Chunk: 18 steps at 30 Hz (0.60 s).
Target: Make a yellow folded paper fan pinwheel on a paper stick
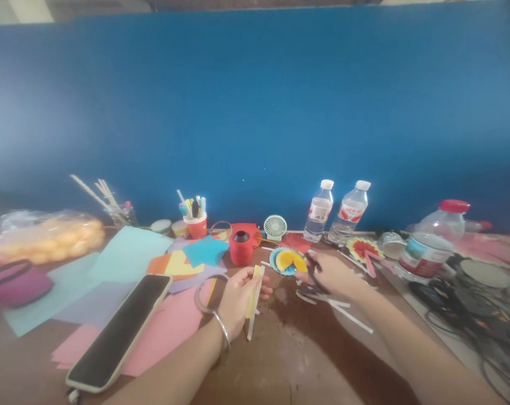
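Yellow paper (251, 306), narrow and lined by a white strip (252, 324), sits pinched in the left hand (241, 297), its long axis pointing toward the blue wall (255, 112). The right hand (329, 273) curls its fingers around a dark tool (313, 271), possibly scissors, though blurred.

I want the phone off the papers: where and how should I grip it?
Grip the phone by both long edges at mid-length, probably from above and its left: it lies flat, screen up, on papers, and the left forearm is on its right.
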Tool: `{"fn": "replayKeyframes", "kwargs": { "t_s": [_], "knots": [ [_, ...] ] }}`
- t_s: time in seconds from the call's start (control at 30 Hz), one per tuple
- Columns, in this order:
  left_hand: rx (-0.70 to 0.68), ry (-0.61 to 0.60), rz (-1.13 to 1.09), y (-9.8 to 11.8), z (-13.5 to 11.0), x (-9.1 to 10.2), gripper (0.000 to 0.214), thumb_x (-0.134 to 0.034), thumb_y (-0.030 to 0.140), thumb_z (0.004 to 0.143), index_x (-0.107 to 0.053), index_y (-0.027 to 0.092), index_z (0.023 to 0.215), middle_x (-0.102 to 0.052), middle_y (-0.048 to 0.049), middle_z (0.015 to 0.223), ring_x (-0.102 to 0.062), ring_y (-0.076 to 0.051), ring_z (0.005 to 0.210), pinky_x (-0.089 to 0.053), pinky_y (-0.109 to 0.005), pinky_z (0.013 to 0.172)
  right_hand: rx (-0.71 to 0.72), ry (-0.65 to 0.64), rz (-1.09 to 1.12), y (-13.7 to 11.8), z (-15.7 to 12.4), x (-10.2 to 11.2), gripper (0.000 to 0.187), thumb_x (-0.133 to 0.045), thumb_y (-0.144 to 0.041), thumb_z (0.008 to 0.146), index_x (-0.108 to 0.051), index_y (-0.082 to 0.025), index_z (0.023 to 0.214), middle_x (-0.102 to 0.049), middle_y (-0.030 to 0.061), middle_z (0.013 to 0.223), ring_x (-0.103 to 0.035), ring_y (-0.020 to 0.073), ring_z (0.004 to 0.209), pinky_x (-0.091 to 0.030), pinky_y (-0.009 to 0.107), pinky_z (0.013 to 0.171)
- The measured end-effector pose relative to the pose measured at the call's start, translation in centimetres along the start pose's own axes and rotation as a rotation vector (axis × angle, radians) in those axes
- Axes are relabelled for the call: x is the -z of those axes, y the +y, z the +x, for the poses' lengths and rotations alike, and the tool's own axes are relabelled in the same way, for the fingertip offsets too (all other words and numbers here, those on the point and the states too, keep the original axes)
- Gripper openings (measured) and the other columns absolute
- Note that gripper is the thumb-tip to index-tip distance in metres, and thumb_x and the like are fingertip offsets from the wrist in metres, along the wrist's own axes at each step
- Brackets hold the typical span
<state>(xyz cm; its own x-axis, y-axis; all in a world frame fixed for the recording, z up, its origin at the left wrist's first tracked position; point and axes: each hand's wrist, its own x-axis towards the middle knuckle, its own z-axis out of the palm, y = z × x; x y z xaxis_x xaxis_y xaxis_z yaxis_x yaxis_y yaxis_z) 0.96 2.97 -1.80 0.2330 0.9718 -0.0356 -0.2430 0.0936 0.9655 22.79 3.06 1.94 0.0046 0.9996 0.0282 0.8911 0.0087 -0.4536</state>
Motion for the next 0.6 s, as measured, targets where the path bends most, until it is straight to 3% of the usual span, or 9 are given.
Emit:
{"fn": "replayKeyframes", "kwargs": {
  "t_s": [0.1,0.23,0.43,0.6],
  "knots": [
    [0.010,-0.036,0.061,0.2,0.1,0.1,0.023,-0.055,0.032,0.070,-0.055,0.015,0.085,-0.061,-0.0039,0.080,-0.056,-0.008,0.053,-0.043,-0.019,0.048,0.071,-0.123,-0.030,-2.0,-1.2,-1.9,0.038,-0.052,-0.057,0.063,-0.050,-0.020,0.067,-0.056,0.0014,0.062,-0.049,0.0140,0.054,-0.028,0.023,0.048],
    [0.001,-0.034,0.145,0.7,0.4,0.4,0.022,-0.054,0.035,0.070,-0.054,0.015,0.077,-0.058,0.0001,0.070,-0.050,-0.005,0.042,-0.036,-0.016,0.037,0.139,-0.142,-0.050,-2.6,-1.8,-3.7,0.042,-0.049,-0.060,0.065,-0.047,-0.019,0.061,-0.051,-0.0001,0.057,-0.044,0.0124,0.052,-0.022,0.022,0.046],
    [0.076,-0.099,0.220,1.3,0.4,0.7,0.020,-0.053,0.033,0.071,-0.055,0.013,0.073,-0.054,0.0022,0.055,-0.048,-0.006,0.034,-0.034,-0.017,0.034,0.268,-0.343,0.185,-2.2,-1.4,-4.4,0.050,-0.044,-0.062,0.068,-0.036,-0.016,0.050,-0.031,-0.0054,0.046,-0.030,0.0072,0.046,-0.017,0.021,0.045],
    [0.071,-0.151,0.262,1.8,0.0,0.5,0.020,-0.053,0.035,0.071,-0.053,0.014,0.074,-0.055,0.0031,0.053,-0.043,-0.003,0.029,-0.026,-0.014,0.029,0.260,-0.405,0.301,-2.2,-1.6,-4.5,0.051,-0.043,-0.062,0.069,-0.036,-0.016,0.050,-0.030,-0.0055,0.046,-0.028,0.0066,0.045,-0.019,0.021,0.044]
  ]
}}
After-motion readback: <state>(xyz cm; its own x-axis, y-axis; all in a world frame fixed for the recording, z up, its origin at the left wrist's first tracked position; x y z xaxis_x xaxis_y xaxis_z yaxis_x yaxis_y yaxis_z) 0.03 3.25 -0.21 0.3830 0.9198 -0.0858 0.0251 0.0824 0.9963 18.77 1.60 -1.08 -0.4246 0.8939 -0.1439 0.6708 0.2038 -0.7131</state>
